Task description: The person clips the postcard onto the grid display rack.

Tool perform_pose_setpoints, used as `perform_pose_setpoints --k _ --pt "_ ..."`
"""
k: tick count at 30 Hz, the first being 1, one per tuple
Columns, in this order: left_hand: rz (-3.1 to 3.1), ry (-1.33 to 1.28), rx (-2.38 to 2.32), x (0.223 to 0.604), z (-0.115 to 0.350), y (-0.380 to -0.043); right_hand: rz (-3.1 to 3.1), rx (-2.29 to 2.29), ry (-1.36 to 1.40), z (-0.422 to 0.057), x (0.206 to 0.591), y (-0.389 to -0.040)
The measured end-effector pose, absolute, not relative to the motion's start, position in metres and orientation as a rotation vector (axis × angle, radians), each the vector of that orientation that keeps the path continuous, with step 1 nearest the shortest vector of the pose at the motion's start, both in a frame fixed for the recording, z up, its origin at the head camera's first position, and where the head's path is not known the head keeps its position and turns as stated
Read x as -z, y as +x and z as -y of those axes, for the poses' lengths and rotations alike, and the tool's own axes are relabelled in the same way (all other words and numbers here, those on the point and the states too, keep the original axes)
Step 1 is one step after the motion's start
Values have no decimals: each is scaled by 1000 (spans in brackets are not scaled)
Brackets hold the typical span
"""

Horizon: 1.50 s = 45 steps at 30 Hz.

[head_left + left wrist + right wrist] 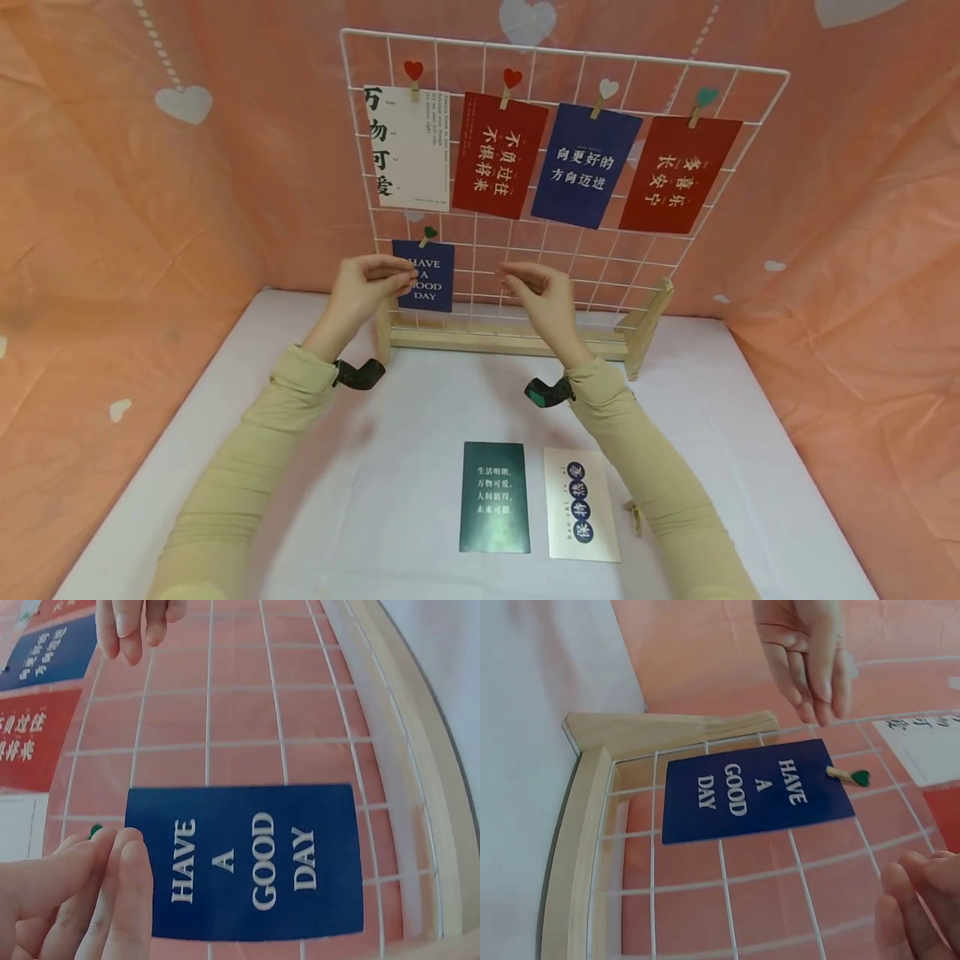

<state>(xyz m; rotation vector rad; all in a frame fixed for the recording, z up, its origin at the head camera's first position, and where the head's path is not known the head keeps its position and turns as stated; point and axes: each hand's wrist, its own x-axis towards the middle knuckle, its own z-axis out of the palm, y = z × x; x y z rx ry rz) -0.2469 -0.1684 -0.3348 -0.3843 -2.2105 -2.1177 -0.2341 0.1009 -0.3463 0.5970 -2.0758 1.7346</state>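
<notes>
One small dark-blue rectangular card lettered HAVE A GOOD DAY [435, 292] hangs low on the left of the white wire grid [562, 52], under a single wooden clip with a dark-green heart [847, 775]. Left hand [367, 279] is near its left edge, contact uncertain; right hand [543, 300] stands apart, to its right. Both grips narrow, fingers loosely bent, nothing visible in either. We judge a fingertip brush could swivel the card about its one clip. Lowering the right beige sleeve [660, 483] might drag the white rectangular card [597, 508] across the table [375, 467].

The left grip [363, 284] partly hides the lower blue card [437, 277] — in the head view.
</notes>
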Motion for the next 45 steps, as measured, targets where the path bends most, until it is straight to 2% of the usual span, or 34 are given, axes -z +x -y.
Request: perform_pose_setpoints --k 18,29,36,45 --pt "2378 -426 2141 362 161 -231 2175 -1731 554 -167 350 -199" --pt "2408 -362 2232 384 173 -221 2325 -1730 490 -207 368 -182" --pt "2494 -399 2302 403 179 -215 2455 -1732 372 -248 398 -175" --pt "2648 -399 2403 428 178 -211 2671 -1637 469 -298 411 -153"
